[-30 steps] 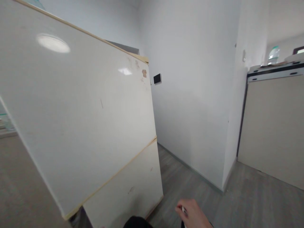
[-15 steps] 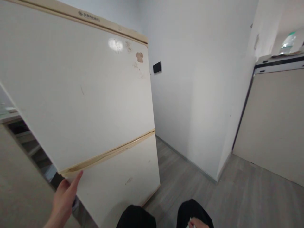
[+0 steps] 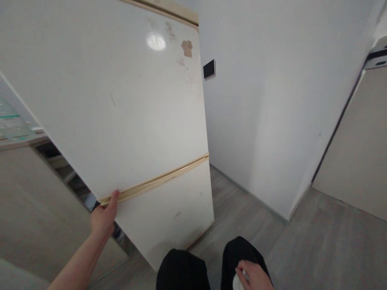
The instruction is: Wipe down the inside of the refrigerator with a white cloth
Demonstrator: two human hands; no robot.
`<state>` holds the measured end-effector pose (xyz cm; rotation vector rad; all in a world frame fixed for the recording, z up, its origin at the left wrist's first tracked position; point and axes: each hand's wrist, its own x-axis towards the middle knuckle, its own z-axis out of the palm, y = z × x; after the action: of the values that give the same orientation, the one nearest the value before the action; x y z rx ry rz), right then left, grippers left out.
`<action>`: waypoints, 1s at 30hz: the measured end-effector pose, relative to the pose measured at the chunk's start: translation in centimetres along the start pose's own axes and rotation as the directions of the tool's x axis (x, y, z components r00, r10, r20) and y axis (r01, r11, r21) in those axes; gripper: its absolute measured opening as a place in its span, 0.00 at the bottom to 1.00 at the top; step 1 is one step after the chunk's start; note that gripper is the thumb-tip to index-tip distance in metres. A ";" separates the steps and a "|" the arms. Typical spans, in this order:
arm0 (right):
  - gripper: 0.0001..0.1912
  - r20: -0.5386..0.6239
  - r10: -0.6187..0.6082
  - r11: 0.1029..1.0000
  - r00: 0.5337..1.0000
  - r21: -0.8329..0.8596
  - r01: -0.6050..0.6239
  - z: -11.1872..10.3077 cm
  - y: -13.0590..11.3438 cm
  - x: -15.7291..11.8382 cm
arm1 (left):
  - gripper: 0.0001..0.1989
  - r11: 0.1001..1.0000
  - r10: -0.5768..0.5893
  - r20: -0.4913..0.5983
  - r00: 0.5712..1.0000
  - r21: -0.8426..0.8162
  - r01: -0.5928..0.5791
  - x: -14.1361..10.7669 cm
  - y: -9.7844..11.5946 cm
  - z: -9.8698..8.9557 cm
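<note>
A worn cream fridge (image 3: 121, 100) with a yellowed seam strip (image 3: 169, 177) between its upper and lower door (image 3: 169, 213) fills the left and middle of the view. My left hand (image 3: 104, 217) grips the upper door's lower left corner, thumb on the front face and fingers behind the edge. The door stands ajar, with dark shelves (image 3: 60, 161) showing behind it. My right hand (image 3: 255, 278) rests at the bottom edge over my knee, closed on a small white object that is only partly visible.
My knees in black trousers (image 3: 181, 270) are just in front of the fridge. A beige panel (image 3: 36, 209) stands at the left, a white wall with a small black panel (image 3: 209, 68) behind, and a beige cabinet (image 3: 359, 161) at the right on grey wood floor.
My left hand came into view and took hold of the upper door's lower corner. The view dropped lower and closer to the fridge; my right hand stayed low at the bottom edge.
</note>
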<state>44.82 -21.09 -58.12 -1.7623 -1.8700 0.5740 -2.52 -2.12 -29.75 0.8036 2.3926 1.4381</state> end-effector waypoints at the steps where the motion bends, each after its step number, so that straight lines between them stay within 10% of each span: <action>1: 0.17 0.040 -0.003 1.000 0.999 0.010 0.002 -0.3 -1.3 0.4 | 0.19 1.000 0.018 0.009 1.000 -0.025 -0.018 -0.1 -0.2 0.0; 12: 0.13 0.198 -0.178 0.959 0.964 0.255 0.125 -1.0 -12.7 3.7 | 0.33 0.987 0.054 0.029 0.998 -0.151 -0.049 0.9 -1.6 0.6; 18: 0.21 -0.014 -0.609 0.775 0.793 0.206 0.598 -3.8 -29.3 14.7 | 0.34 0.996 0.066 0.060 0.996 -0.058 -0.062 0.9 -1.7 0.4; 22: 0.23 -0.033 -0.702 0.712 0.712 0.016 0.702 -2.7 -38.6 21.5 | 0.34 0.994 0.094 0.067 0.993 0.052 -0.097 1.0 -2.2 -0.1; 30: 0.19 -0.017 -0.666 0.741 0.746 -0.134 0.658 3.1 -40.0 24.8 | 0.32 0.989 0.138 0.258 0.956 -0.082 -0.121 -2.6 -9.7 -0.9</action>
<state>10.66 0.85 -34.09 -1.0165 -2.3322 0.1217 -4.00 -7.82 -37.91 1.0791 2.1191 1.3514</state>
